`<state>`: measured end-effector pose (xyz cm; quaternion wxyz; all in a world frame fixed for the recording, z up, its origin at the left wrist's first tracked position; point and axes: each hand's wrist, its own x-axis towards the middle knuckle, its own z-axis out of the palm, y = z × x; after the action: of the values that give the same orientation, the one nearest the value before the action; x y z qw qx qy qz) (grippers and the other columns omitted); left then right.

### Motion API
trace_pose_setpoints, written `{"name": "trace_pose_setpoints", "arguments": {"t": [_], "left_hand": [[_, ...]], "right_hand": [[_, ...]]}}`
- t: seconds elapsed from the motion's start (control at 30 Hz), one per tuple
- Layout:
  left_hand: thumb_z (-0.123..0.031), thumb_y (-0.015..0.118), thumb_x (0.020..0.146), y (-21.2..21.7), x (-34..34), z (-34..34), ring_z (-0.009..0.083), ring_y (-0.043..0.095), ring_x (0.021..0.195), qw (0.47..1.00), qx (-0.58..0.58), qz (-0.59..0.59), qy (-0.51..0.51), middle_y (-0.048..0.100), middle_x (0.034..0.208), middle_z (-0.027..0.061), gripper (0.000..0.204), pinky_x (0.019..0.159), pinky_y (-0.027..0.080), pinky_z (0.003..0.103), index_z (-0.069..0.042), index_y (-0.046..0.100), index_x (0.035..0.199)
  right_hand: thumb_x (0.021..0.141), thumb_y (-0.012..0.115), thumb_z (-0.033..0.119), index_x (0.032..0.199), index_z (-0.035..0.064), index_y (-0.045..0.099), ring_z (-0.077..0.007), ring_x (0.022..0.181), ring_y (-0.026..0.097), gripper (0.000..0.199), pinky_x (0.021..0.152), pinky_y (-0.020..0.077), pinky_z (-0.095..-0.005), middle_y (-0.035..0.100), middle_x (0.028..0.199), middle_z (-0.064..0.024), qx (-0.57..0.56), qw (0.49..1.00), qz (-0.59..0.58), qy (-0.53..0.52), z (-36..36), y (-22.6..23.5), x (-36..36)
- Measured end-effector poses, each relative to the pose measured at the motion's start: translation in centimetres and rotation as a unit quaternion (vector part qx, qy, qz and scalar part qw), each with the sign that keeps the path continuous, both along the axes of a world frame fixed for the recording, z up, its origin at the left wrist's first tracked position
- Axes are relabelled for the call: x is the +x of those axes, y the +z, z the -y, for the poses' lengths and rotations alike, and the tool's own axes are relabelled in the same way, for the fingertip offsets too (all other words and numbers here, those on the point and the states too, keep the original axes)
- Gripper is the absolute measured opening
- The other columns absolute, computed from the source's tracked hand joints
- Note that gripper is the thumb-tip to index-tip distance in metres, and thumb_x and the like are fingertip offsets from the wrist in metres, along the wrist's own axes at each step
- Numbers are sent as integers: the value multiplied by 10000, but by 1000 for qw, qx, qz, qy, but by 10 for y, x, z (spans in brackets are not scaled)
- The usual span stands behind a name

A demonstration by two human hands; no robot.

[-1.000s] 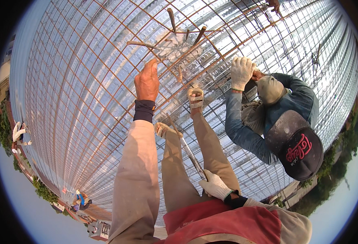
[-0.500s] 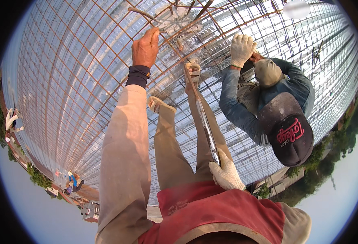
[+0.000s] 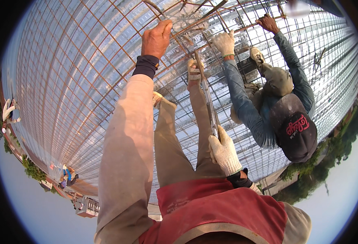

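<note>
My left hand (image 3: 156, 39), bare with a dark wristband, is closed at the rusty rebar mesh (image 3: 118, 44). What its fingers hold, if anything, is hidden. My right hand (image 3: 226, 151), in a white knit glove, is wrapped round the near end of a long steel bar (image 3: 208, 97). The bar slants away over my right leg, and its brownish far end reaches the mesh by my right foot (image 3: 194, 72). Just past my left hand, a bent rusty rod (image 3: 154, 8) rises near several thicker rods.
A crouching co-worker (image 3: 264, 110) in a dark cap is close on my right, with a gloved hand (image 3: 223, 42) and a bare hand (image 3: 268, 23) at the mesh. Ribbed metal decking (image 3: 81, 53) lies beneath the rebar. Other people (image 3: 69, 175) are far off at the left edge.
My left hand has moved slightly right and farther away. My right hand has risen with the bar, whose far end has shifted right. The co-worker's hands have spread apart.
</note>
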<state>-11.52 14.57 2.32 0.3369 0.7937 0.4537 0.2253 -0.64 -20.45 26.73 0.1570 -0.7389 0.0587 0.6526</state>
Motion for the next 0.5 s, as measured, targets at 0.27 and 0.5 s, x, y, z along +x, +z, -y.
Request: {"name": "trace_pose_setpoints", "arguments": {"t": [0.27, 0.5], "left_hand": [[-442, 669, 1155, -12, -51, 61, 485, 705, 1376, 989, -123, -41, 77, 742, 1497, 252, 575, 1158, 562, 557, -96, 621, 1612], [-337, 601, 1126, -73, -228, 250, 487, 771, 1165, 906, -328, -211, 162, 823, 1249, 241, 389, 1021, 591, 584, -123, 781, 1397]], "right_hand": [[1118, 625, 204, 1565, 17, 540, -81, 521, 531, 492, 446, 416, -284, 569, 775, 6, -22, 994, -29, -99, -19, 3, -4], [1123, 627, 194, 1574, 26, 529, -73, 494, 502, 492, 421, 376, -273, 559, 776, 8, -27, 996, -12, -86, -19, -7, -18]]}}
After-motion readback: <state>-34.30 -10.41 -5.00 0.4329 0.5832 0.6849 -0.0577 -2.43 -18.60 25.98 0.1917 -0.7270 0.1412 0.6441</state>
